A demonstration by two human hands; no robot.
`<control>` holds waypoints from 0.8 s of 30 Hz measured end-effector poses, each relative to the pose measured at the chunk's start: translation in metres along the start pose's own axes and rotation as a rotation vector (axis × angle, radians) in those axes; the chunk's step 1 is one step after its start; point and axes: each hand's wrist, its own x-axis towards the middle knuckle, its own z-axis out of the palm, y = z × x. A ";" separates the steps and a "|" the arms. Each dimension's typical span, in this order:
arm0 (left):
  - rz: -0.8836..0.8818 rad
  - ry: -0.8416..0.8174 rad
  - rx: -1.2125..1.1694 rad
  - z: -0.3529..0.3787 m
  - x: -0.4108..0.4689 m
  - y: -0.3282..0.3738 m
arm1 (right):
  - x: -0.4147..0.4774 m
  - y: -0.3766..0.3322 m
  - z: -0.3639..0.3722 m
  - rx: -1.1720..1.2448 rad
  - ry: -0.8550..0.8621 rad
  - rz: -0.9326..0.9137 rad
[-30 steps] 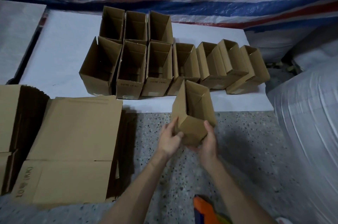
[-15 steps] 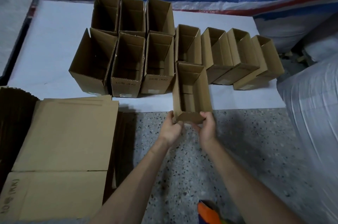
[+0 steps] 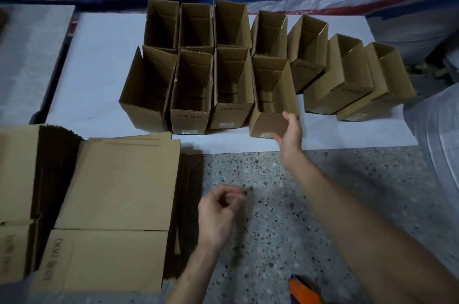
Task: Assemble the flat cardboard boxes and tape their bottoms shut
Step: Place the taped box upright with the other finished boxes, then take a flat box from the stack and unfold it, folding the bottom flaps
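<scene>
As I looked down from the head view, eleven assembled boxes [image 3: 191, 90] stood open-topped on the white surface [image 3: 99, 68], seven in the far row and four in the near one. A shiny strip at the foot of several near faces looked to me like tape, so I judged their bottoms sealed, though I could not see underneath.

My right hand [image 3: 290, 130] held the end box [image 3: 270, 95] of the near row by its near right corner, thumb low and fingers curled over the edge. That box stood against its neighbour, slightly skewed, so I took it as being set into place.

My left hand [image 3: 218, 212] hung over the terrazzo floor [image 3: 285, 217], fingers loosely curled and holding nothing that I could make out.

Plenty was left: a thick stack of flat cardboard boxes [image 3: 116, 184] lay to the left, unfolded. An orange object [image 3: 303, 291] showed at the bottom edge; I could not tell what it was.
</scene>
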 end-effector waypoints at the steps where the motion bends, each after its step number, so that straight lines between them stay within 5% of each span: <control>1: 0.002 0.011 -0.004 -0.006 -0.004 -0.001 | 0.002 -0.002 0.002 -0.020 -0.003 0.004; 9: 0.011 0.151 -0.010 -0.047 -0.036 -0.004 | -0.054 0.011 -0.005 -0.268 0.157 -0.105; 13: 0.150 0.212 0.071 -0.072 -0.056 0.001 | -0.127 0.044 -0.012 -0.272 0.011 -0.175; 16: 0.315 0.254 0.459 -0.102 -0.071 -0.006 | -0.175 0.066 -0.023 -0.260 -0.165 -0.158; 19: 0.134 0.198 1.043 -0.129 -0.088 -0.031 | -0.209 0.085 -0.039 -0.294 -0.267 -0.168; 21: 0.031 0.123 1.148 -0.137 -0.101 -0.051 | -0.226 0.095 -0.051 -0.319 -0.293 -0.160; 24: 0.104 0.129 1.143 -0.145 -0.115 -0.064 | -0.246 0.103 -0.071 -0.313 -0.287 -0.133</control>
